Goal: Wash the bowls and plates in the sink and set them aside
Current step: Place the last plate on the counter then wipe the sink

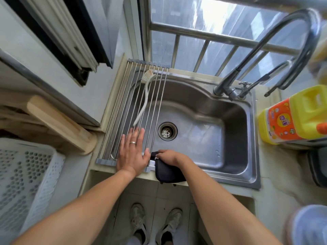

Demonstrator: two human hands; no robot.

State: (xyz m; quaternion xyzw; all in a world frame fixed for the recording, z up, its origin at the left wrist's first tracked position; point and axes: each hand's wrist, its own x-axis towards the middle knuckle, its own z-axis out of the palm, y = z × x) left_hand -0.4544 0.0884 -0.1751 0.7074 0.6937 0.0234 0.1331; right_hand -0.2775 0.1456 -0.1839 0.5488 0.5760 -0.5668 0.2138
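Nearest us, our right hand (167, 157) clutches a dark cloth (168, 171) draped over the sink (203, 110) front rim, while our left hand (132, 152) lies flat, fingers spread, on the roll-up rack (127, 110). Beyond, a dish brush (144, 98) rests across it.

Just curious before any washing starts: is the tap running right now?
Off, it seems: no stream falls from the faucet, and the sink basin holds no pooled water around the drain.
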